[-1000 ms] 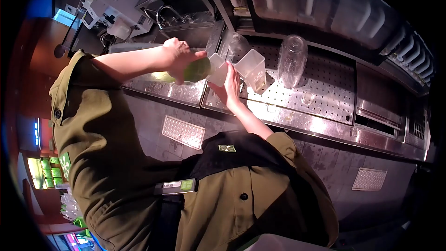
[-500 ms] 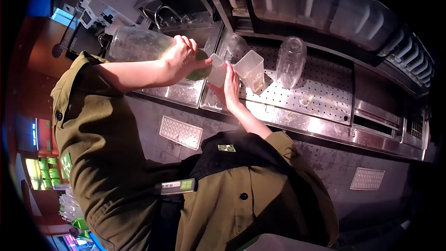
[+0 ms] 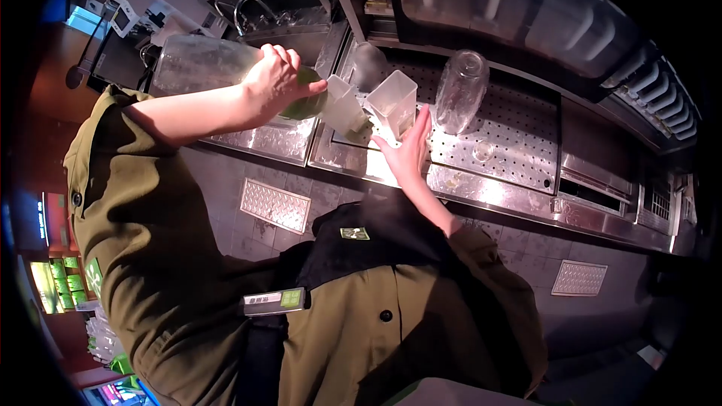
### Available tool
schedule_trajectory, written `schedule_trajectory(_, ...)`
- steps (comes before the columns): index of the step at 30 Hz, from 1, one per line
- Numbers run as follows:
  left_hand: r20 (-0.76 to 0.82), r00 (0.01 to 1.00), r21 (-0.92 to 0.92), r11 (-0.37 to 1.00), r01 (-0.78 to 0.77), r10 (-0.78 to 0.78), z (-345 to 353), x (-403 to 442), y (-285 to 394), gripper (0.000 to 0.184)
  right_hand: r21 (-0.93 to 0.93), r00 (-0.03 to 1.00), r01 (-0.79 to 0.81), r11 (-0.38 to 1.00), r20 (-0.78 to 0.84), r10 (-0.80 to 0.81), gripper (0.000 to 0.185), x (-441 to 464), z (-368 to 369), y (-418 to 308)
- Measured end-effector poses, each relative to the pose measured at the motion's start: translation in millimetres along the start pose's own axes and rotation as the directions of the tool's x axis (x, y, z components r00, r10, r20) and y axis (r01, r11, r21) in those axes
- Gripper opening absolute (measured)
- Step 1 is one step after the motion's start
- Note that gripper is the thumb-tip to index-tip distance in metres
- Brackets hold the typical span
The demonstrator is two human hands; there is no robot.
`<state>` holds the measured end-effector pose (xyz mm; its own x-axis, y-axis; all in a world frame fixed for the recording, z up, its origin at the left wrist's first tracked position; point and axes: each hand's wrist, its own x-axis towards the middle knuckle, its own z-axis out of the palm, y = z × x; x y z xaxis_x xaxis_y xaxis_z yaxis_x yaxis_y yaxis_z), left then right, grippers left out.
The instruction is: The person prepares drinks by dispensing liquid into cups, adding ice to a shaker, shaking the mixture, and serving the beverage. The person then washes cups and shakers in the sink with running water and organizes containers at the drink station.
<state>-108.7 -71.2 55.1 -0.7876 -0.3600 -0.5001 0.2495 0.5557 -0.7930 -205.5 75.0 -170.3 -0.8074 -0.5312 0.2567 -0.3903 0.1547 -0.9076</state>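
Jug (image 3: 203, 60), large and clear, is gripped in left hand (image 3: 272, 83) and tipped nearly level; green liquid (image 3: 307, 98) is gathered at its right end, just beside first translucent container (image 3: 342, 111). Second translucent container (image 3: 392, 99), just right of first, is framed by right hand (image 3: 410, 152), thumb and fingers spread apart; whether it is gripped cannot be told. Both containers are seen at left end of perforated metal tray (image 3: 519, 128). Clear vessel (image 3: 461, 94) is stood on tray, near right hand. Faucet (image 3: 252, 11) is seen beyond jug.
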Motion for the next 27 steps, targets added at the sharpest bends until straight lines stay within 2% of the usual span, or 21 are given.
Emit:
schedule_trajectory(3, -0.029, 1.0, 0.008, 1.0, -0.004, 0.004, 4.5, 0.3, -2.9, 0.06, 0.046, 0.969, -0.212, 0.976, 0.138, 0.204, 0.097, 30.0, 10.0, -12.5)
schedule_trajectory(6, -0.029, 1.0, -0.005, 1.0, -0.002, 0.002, 4.7, 0.7, -4.2, 0.061, -0.053, 0.988, -0.156, 0.986, 0.002, 0.156, 0.098, 49.4, 36.3, 9.3)
schedule_trajectory(7, -0.021, 1.0, -0.012, 1.0, 0.003, -0.003, 3.2, 0.4, -4.2, 0.061, -0.089, 0.971, -0.229, 0.969, 0.047, 0.234, 0.098, 55.8, 29.6, -3.7)
schedule_trajectory(10, -0.044, 0.999, -0.02, 1.0, 0.002, -0.003, 5.6, -1.3, -2.4, 0.062, -0.05, 0.984, -0.176, 0.983, -0.037, 0.174, 0.096, 52.3, 30.6, -3.8)
schedule_trajectory(12, -0.093, 0.996, 0.015, 1.0, 0.006, -0.005, 10.2, -1.9, -5.6, 0.062, 0.087, 0.995, -0.052, 0.995, -0.078, 0.059, 0.09, 23.0, 22.2, 3.5)
schedule_trajectory(14, -0.156, 0.988, 0.081, 0.997, 0.003, 0.009, 16.1, -2.7, -6.8, 0.062, 0.262, 0.985, -0.085, 0.961, 0.168, 0.041, 0.089, -9.4, 13.0, -2.8)
schedule_trajectory(16, -0.041, 0.999, -0.045, 0.999, 0.011, -0.013, 9.0, -0.1, -6.7, 0.064, 0.321, 0.968, 0.169, 0.932, 0.125, -0.219, 0.093, -1.6, 23.3, -27.4)
schedule_trajectory(17, -0.024, 1.0, -0.064, 0.998, -0.013, 0.012, 5.2, -1.3, -7.8, 0.064, 0.174, 0.954, 0.131, 0.976, 0.246, -0.172, 0.103, 7.1, 30.5, -36.2)
schedule_trajectory(18, -0.008, 1.0, -0.079, 0.996, -0.03, 0.029, 2.1, -1.7, -10.2, 0.065, 0.036, 0.945, 0.13, 0.991, 0.298, -0.135, 0.109, 13.7, 41.2, -44.6)
schedule_trajectory(21, -0.163, 0.987, 0.004, 1.0, 0.012, -0.011, 17.3, -1.9, -7.1, 0.067, 0.09, 0.929, 0.116, 0.989, 0.341, -0.14, 0.105, 16.0, 67.2, -44.2)
schedule_trajectory(24, -0.079, 0.997, -0.015, 1.0, 0.012, -0.014, 14.0, -3.0, -10.4, 0.072, 0.101, 0.945, 0.137, 0.985, 0.286, -0.161, 0.097, 11.1, 80.7, -34.5)
schedule_trajectory(25, -0.11, 0.993, -0.02, 0.999, 0.03, -0.032, 14.7, -4.2, -10.4, 0.081, 0.107, 0.953, 0.139, 0.985, 0.256, -0.162, 0.092, 10.6, 81.7, -34.0)
schedule_trajectory(27, -0.034, 0.999, -0.052, 0.999, -0.004, 0.002, 7.2, -6.5, -14.5, 0.088, 0.116, 0.955, 0.12, 0.986, 0.26, -0.146, 0.093, 9.9, 82.7, -34.7)
